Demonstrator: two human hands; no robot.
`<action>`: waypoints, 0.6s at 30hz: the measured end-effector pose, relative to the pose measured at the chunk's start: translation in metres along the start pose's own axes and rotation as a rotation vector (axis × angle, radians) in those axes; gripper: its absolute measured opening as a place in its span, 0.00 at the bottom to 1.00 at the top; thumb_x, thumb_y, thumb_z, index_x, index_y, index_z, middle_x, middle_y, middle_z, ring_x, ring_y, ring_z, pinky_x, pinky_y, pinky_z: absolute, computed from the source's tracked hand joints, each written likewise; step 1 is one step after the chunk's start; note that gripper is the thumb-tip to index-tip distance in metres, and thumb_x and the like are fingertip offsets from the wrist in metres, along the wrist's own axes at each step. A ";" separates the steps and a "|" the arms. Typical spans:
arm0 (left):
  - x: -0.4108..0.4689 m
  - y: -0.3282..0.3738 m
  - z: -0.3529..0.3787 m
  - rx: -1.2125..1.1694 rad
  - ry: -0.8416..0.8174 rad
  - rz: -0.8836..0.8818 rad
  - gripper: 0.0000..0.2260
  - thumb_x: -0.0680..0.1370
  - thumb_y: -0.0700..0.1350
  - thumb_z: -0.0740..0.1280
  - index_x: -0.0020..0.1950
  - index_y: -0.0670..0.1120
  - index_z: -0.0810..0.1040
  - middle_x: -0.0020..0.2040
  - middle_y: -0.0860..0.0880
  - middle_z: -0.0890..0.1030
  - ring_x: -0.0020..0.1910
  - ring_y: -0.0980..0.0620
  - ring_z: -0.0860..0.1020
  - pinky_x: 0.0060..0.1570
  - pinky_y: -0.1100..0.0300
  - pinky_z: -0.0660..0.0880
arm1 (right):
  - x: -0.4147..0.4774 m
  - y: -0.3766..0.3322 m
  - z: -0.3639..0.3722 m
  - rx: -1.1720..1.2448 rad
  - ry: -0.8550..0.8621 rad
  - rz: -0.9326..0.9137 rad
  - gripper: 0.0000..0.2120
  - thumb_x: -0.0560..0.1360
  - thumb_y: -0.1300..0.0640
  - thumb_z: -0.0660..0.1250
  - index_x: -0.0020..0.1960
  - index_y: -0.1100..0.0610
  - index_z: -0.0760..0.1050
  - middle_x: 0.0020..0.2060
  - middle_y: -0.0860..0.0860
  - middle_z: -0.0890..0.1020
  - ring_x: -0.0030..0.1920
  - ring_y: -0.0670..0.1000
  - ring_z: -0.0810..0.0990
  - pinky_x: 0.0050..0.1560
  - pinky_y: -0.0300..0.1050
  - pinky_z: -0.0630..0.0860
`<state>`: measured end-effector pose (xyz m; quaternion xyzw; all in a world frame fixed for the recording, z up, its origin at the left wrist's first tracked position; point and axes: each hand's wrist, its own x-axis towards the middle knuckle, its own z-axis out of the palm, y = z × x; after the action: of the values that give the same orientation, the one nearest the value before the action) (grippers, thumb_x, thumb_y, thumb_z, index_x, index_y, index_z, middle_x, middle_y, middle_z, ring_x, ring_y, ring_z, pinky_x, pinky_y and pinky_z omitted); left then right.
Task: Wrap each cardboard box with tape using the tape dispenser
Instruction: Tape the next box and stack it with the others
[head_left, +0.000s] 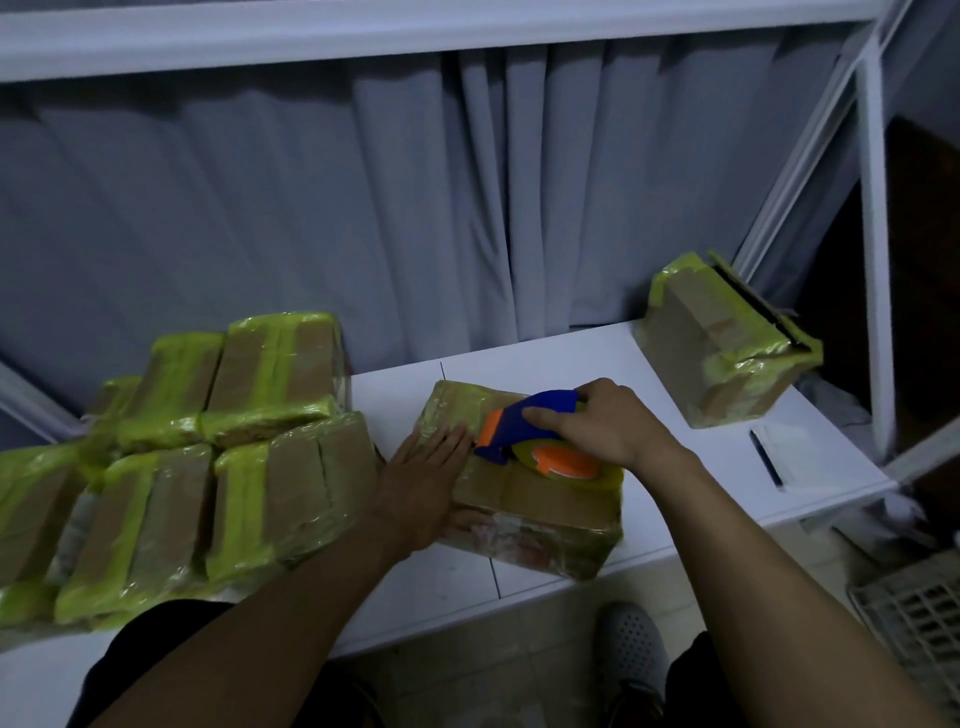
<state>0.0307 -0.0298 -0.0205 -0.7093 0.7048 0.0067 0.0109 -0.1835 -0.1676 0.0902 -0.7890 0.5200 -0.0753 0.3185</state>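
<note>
Tape run, centre.
Right hand (608, 426) wrapped round tape dispenser (524, 421) on cardboard box (535, 499); left hand (421, 483) flat at its 9 o'clock edge. My read: light, slick box; brace edges.

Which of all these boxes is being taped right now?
The middle box: the left hand lies flat on it and the right hand holds the tape dispenser on top. The pile and the far box sit untouched.

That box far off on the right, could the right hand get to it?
Probably yes: only table lies between the right hand and that far box. But the hand grips the tape dispenser, so it would have to let go first.
</note>
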 end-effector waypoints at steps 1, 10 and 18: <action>0.000 0.000 0.001 -0.017 -0.008 -0.003 0.47 0.72 0.78 0.46 0.79 0.45 0.61 0.78 0.47 0.64 0.75 0.48 0.66 0.74 0.52 0.49 | 0.000 0.001 -0.002 0.022 -0.001 0.006 0.31 0.69 0.27 0.70 0.56 0.53 0.78 0.44 0.48 0.81 0.43 0.49 0.81 0.38 0.42 0.77; 0.003 -0.004 -0.001 -0.085 -0.063 -0.006 0.50 0.70 0.80 0.45 0.80 0.46 0.60 0.79 0.49 0.59 0.77 0.49 0.62 0.74 0.53 0.45 | -0.013 0.018 -0.026 0.004 -0.001 -0.001 0.27 0.70 0.27 0.68 0.49 0.52 0.81 0.42 0.49 0.84 0.41 0.50 0.82 0.38 0.43 0.75; 0.012 -0.007 0.001 0.037 -0.039 0.025 0.49 0.71 0.79 0.51 0.82 0.49 0.46 0.81 0.52 0.43 0.80 0.50 0.44 0.73 0.49 0.30 | -0.011 0.020 -0.019 -0.120 0.025 0.032 0.34 0.66 0.21 0.64 0.51 0.51 0.76 0.43 0.48 0.80 0.42 0.50 0.80 0.39 0.46 0.76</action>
<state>0.0375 -0.0415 -0.0220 -0.6998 0.7133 0.0074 0.0378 -0.2127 -0.1715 0.0954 -0.7974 0.5399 -0.0489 0.2650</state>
